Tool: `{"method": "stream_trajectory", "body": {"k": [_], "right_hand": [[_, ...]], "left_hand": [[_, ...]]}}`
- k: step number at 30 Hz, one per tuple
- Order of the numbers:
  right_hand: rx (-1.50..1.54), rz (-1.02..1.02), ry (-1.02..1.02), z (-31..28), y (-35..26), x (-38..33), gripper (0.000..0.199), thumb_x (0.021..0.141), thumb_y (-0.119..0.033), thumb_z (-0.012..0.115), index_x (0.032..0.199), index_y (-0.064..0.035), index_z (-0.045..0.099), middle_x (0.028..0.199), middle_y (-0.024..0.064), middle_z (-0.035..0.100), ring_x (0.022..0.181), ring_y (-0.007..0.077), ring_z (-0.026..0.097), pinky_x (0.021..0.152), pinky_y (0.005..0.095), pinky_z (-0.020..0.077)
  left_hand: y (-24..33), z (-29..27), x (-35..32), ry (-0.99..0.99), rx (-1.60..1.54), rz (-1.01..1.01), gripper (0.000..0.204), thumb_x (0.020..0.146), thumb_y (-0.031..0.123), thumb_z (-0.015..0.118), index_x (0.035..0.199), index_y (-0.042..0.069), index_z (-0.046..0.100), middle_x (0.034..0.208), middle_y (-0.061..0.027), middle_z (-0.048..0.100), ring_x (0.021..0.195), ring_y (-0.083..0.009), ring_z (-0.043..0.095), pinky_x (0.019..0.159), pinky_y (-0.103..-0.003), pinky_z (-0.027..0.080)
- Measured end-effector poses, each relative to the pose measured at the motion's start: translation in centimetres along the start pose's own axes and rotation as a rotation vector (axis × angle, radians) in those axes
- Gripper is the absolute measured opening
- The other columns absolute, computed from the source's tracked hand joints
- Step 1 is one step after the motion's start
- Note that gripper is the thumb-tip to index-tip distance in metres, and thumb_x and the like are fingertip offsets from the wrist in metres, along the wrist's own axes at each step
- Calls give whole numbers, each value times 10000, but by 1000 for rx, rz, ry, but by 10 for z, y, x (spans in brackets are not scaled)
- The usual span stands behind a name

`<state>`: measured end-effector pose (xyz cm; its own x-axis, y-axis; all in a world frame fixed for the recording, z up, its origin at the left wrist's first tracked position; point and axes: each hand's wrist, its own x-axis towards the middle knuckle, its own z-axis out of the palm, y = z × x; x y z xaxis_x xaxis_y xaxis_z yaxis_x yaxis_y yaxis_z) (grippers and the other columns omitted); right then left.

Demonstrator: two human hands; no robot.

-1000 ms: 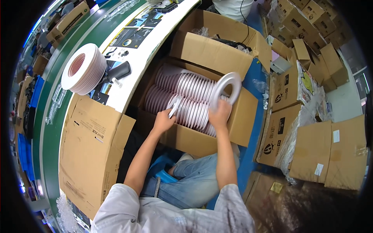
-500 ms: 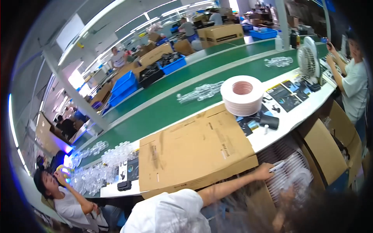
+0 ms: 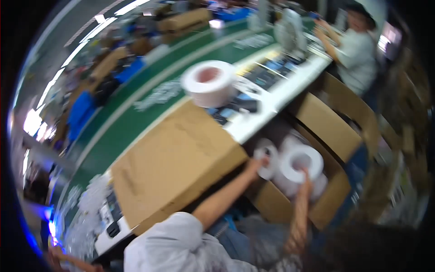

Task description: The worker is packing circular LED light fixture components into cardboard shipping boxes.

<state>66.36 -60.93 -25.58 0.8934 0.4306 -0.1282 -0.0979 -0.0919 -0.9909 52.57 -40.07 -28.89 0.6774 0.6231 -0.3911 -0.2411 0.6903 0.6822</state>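
An open cardboard box (image 3: 333, 186) stands below the table's front edge, with pale ring-shaped rolls in it. My right hand (image 3: 306, 182) is at the hollow middle of a wide white roll (image 3: 313, 156), fingers curled over its inner edge. Just left of that, a narrower white ring-shaped roll (image 3: 272, 168) stands tilted, and my left hand (image 3: 260, 162) is closed on it at its hole. Motion blur softens both hands. On the table, a big white roll with a pinkish core (image 3: 215, 93) sits beside a flat closed carton (image 3: 176, 156).
Clear plastic parts (image 3: 86, 215) are heaped at the table's left end. More lie on the green conveyor (image 3: 118, 122) behind the carton. Dark packages (image 3: 260, 77) and a white fan (image 3: 290, 34) are at the far right, near a co-worker (image 3: 358, 54).
The view has swung to the right and down, shifting the table leftward. My left hand has moved to the narrower roll; my right hand now shows clearly at the wide roll's hole.
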Motion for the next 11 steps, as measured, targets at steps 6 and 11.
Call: {"method": "stream_trajectory", "body": {"k": [6,11], "right_hand": [[883,135,-9,42,15,-6,353,936,-140,586,1257,-11,519,1173,71,585,1061,172,566,927,348,471],[864,251,-270,54,13,-19,280,955,-191,554,1180,-28,523,1056,53,614,984,181,620,817,293,551]], "left_hand": [[-5,4,-11,-52,-139,-33,372,942,264,577,1179,-17,520,1025,-176,631,892,-250,640,776,-357,531],[-16,25,-22,-112,-127,-16,522,987,346,467,1334,-32,374,1331,-172,496,1195,-334,506,1014,-433,420]]}}
